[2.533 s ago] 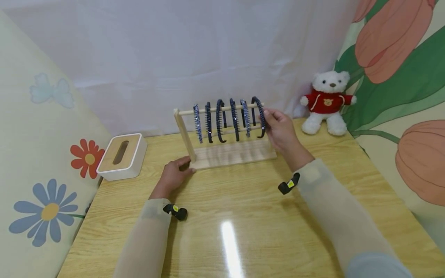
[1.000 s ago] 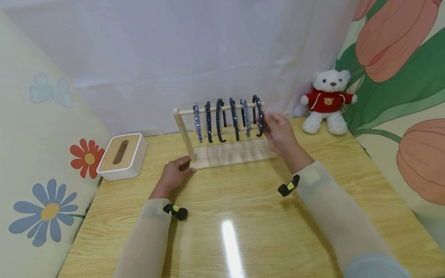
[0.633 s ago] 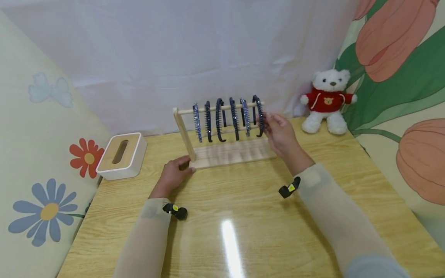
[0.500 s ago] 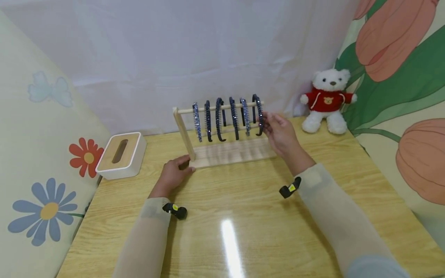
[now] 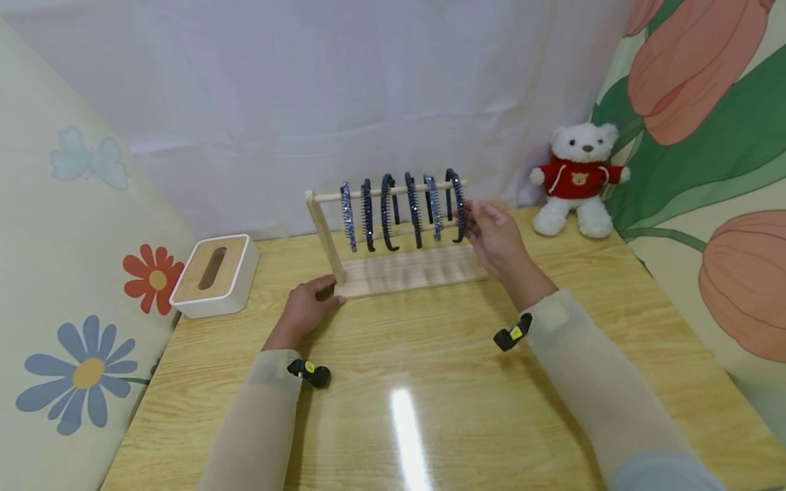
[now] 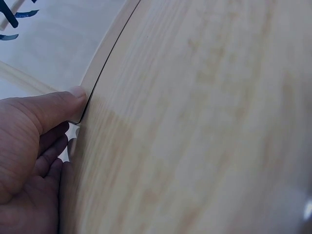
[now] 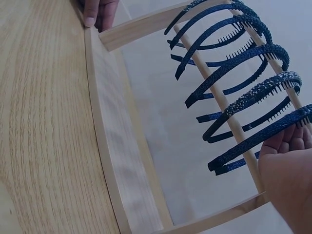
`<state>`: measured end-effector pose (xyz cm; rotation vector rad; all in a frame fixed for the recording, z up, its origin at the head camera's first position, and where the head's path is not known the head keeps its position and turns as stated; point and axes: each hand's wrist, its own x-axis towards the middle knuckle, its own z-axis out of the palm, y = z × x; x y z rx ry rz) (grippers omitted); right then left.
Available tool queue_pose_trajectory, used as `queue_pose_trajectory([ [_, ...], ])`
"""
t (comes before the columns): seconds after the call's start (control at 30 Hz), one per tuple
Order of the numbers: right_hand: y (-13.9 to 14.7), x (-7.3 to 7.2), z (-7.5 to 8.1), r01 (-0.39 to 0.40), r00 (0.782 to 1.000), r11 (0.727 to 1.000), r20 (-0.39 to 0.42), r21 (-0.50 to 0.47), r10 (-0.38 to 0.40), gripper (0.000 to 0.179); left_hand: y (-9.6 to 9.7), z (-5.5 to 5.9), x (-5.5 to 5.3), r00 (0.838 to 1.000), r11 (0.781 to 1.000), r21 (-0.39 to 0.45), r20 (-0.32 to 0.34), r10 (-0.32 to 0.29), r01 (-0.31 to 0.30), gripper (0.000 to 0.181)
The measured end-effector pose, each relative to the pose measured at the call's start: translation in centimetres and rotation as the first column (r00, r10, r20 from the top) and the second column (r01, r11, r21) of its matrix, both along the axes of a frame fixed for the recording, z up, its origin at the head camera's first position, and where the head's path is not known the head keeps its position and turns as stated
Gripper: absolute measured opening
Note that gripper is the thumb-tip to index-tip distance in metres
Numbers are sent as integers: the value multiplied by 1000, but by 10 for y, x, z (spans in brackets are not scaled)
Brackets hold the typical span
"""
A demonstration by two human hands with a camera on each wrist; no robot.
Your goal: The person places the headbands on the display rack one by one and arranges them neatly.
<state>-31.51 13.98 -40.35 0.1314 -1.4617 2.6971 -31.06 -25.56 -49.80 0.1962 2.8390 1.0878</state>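
Note:
A pale wooden rack [image 5: 405, 269] stands on the table, with several glittery toothed headbands hung along its upper rod. My left hand [image 5: 303, 310] grips the left end of its base. In the left wrist view the thumb of the left hand [image 6: 29, 141] presses on the base's corner, other fingers curled below. My right hand [image 5: 500, 242] is at the rightmost dark headband [image 5: 459, 204]. In the right wrist view the curled fingers of the right hand [image 7: 287, 170] lie right against this headband [image 7: 258, 139] beneath the rod. A silvery headband [image 5: 433, 208] hangs just left of it.
A white tissue box [image 5: 239, 279] with a wooden lid sits at the table's left. At the back right sits a white teddy bear [image 5: 579, 181] in a red top. A white cloth [image 5: 258, 102] hangs behind the rack, and painted walls flank the wooden table [image 5: 362, 409].
Since the oldest frame, the rightmost headband has shifted a little left along the rod, and my right hand has moved slightly. My left hand has stayed at the base.

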Motion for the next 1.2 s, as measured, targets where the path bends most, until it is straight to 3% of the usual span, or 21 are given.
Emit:
queue_pose_trajectory([
  [0.8, -2, 1, -3, -8, 1000, 1000, -25, 16, 8, 37, -1, 0, 1, 1000, 1000, 18, 0, 0, 0, 60],
  [1.2, 20, 8, -13, 124, 991, 989, -67, 79, -119, 30, -1, 1, 3, 999, 999, 14, 40, 33, -33, 60],
])
